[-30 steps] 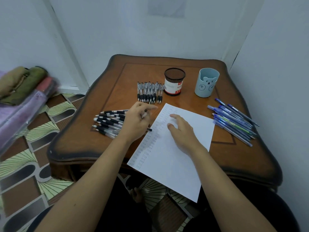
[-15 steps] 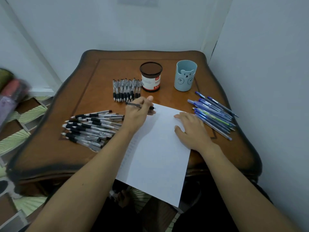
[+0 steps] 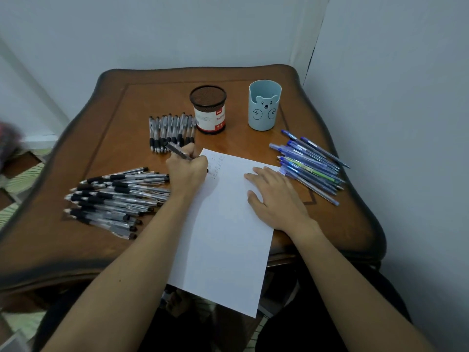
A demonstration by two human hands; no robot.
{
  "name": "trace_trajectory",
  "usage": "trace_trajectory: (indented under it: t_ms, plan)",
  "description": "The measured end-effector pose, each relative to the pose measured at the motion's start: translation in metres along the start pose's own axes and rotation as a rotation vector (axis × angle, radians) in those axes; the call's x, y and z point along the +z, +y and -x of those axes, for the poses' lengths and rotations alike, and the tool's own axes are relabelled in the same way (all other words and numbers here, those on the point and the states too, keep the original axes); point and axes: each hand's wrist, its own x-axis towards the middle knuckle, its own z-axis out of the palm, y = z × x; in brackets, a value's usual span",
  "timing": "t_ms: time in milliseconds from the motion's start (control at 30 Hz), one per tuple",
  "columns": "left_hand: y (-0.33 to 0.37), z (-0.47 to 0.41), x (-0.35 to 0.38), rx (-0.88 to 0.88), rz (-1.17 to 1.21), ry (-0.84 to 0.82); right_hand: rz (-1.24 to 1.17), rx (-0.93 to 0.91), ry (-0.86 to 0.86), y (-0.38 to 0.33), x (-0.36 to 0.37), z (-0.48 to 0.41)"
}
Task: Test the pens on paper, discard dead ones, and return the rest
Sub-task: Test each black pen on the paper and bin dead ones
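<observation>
left hand (image 3: 187,171) pinches a black pen (image 3: 177,150) in curled fingers, tip at the far left corner of the paper (image 3: 223,224), beside faint marks; actual tip contact is hard to tell. right hand (image 3: 275,196) lies flat, fingers spread, on the sheet's right side. black pens in a pile (image 3: 114,199) at left, a row (image 3: 171,132) by the mesh cup (image 3: 209,110); blue pens (image 3: 309,163) right, near the bear cup (image 3: 264,105).
</observation>
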Motion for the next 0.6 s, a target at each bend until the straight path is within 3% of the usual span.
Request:
trace_trajectory:
  t_ms: [600]
  plan:
    - [-0.0032,0.0015,-0.0004,0.083,-0.101,-0.082,-0.019,0.013,0.028,0.0004,-0.0012,-0.0023]
